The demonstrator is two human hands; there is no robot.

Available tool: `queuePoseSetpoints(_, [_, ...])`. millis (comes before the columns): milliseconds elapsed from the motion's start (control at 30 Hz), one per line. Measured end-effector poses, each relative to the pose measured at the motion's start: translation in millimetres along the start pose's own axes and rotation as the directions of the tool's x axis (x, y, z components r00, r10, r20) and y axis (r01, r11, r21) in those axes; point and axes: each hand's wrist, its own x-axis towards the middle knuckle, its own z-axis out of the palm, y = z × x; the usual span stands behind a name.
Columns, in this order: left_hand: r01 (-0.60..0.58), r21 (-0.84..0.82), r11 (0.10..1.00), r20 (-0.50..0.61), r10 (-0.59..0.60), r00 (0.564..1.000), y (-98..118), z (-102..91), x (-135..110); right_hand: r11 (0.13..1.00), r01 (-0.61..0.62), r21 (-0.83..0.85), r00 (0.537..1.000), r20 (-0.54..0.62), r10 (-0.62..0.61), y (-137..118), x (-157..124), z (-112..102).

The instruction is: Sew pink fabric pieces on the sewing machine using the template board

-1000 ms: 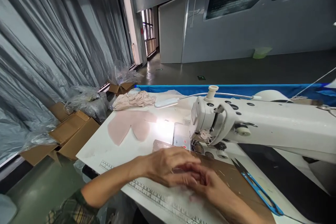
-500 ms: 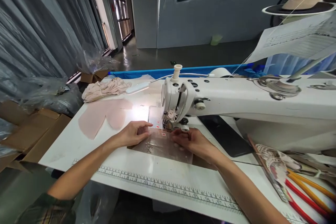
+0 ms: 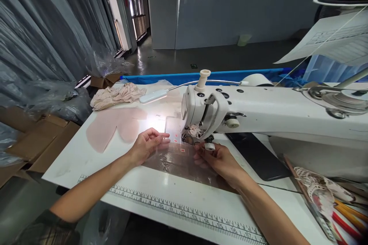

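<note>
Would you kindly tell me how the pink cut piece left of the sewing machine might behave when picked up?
The pink cut piece would probably feel light, since it looks thin. It would likely droop when lifted, as it lies flat on the table like soft fabric.

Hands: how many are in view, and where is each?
2: the left hand, lower left of the sewing machine; the right hand, partly hidden by the machine's white knob.
</note>
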Motion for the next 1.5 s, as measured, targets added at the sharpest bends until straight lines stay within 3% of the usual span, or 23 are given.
queuePoseSetpoints(100, [0.025, -0.117, 0.993, 0.034, -0.022, 0.999, -0.4, 1.3, -0.9, 0.999, 0.013, 0.031, 1.000, -0.010, -0.013, 4.8, 1.4, 2.9])
queuePoseSetpoints(267, [0.036, -0.079, 0.996, 0.005, -0.036, 0.999, -3.4, 0.8, 2.5, 0.997, 0.067, 0.039, 0.998, -0.012, -0.066, 7.5, 1.7, 9.1])
queuePoseSetpoints(367, [0.027, -0.033, 0.999, 0.011, -0.027, 1.000, -2.2, -0.5, 1.2, 0.985, 0.140, -0.103, 0.988, 0.086, -0.131, 2.0, -7.8, 10.8])
queuePoseSetpoints(467, [0.075, 0.117, 0.990, 0.100, -0.087, 0.991, 5.7, -1.8, -15.5, 0.976, 0.112, -0.186, 0.971, 0.228, -0.068, -8.1, -30.9, 5.3])
queuePoseSetpoints(533, [0.152, 0.253, 0.956, 0.233, -0.212, 0.949, 13.6, -2.0, -35.3, 0.985, 0.008, -0.172, 0.936, 0.348, 0.054, -15.0, -50.0, -3.6])
queuePoseSetpoints(567, [0.193, 0.310, 0.931, 0.308, -0.291, 0.906, 17.6, -1.7, -45.7, 0.985, -0.049, -0.168, 0.909, 0.401, 0.113, -17.7, -58.1, -9.2])
queuePoseSetpoints(633, [0.224, 0.416, 0.881, 0.371, -0.390, 0.843, 23.8, -0.8, -62.2, 0.976, -0.116, -0.184, 0.865, 0.464, 0.190, -20.7, -66.7, -20.3])
queuePoseSetpoints(700, [0.156, 0.527, 0.835, 0.353, -0.383, 0.854, 26.2, -0.1, -66.9, 0.972, -0.094, -0.214, 0.889, 0.421, 0.179, -19.6, -61.6, -27.6])
queuePoseSetpoints(767, [-0.039, 0.676, 0.736, 0.302, -0.228, 0.926, 24.0, -0.9, -58.1, 0.963, 0.000, -0.269, 0.966, 0.247, 0.069, -15.6, -45.2, -28.3])
queuePoseSetpoints(833, [-0.251, 0.825, 0.507, 0.283, 0.015, 0.959, 18.5, -4.0, -40.8, 0.900, 0.101, -0.423, 0.995, 0.032, -0.097, -11.5, -25.4, -22.9])
queuePoseSetpoints(900, [-0.336, 0.905, 0.262, 0.301, 0.167, 0.939, 11.3, -8.9, -23.3, 0.780, 0.103, -0.617, 0.969, -0.117, -0.220, -9.6, -10.9, -15.5])
queuePoseSetpoints(967, [-0.365, 0.928, 0.079, 0.335, 0.255, 0.907, 4.2, -14.2, -11.7, 0.695, 0.067, -0.716, 0.949, -0.170, -0.266, -9.9, -5.7, -10.9])
queuePoseSetpoints(1033, [-0.402, 0.915, -0.049, 0.393, 0.337, 0.855, -1.1, -18.3, -7.2, 0.681, 0.058, -0.730, 0.956, -0.157, -0.250, -10.3, -9.0, -11.5])
queuePoseSetpoints(1100, [-0.454, 0.887, -0.091, 0.449, 0.409, 0.795, -3.7, -19.9, -8.0, 0.704, 0.077, -0.706, 0.966, -0.121, -0.228, -9.4, -16.6, -15.8])
queuePoseSetpoints(1133, [-0.482, 0.874, -0.062, 0.460, 0.428, 0.778, -3.9, -19.6, -9.4, 0.728, 0.097, -0.679, 0.970, -0.099, -0.221, -8.5, -20.6, -17.9])
queuePoseSetpoints(1200, [-0.522, 0.849, 0.085, 0.437, 0.441, 0.784, -2.5, -16.9, -12.9, 0.794, 0.148, -0.590, 0.975, -0.045, -0.215, -6.7, -26.6, -18.5])
queuePoseSetpoints(1267, [-0.494, 0.806, 0.326, 0.361, 0.391, 0.847, 0.1, -13.2, -16.2, 0.858, 0.188, -0.478, 0.978, 0.014, -0.207, -6.2, -28.3, -10.4])
queuePoseSetpoints(1367, [-0.284, 0.659, 0.697, 0.269, 0.135, 0.954, 3.4, -11.6, -18.7, 0.938, 0.173, -0.299, 0.984, 0.083, -0.155, -10.2, -23.1, 19.3])
queuePoseSetpoints(1433, [-0.143, 0.531, 0.835, 0.295, -0.023, 0.955, 4.7, -15.4, -18.6, 0.979, 0.120, -0.164, 0.989, 0.111, -0.102, -16.0, -17.2, 43.6])
queuePoseSetpoints(1500, [-0.070, 0.471, 0.879, 0.330, -0.101, 0.939, 6.0, -21.6, -18.0, 0.994, 0.100, -0.051, 0.980, 0.176, -0.089, -22.3, -12.5, 61.9])
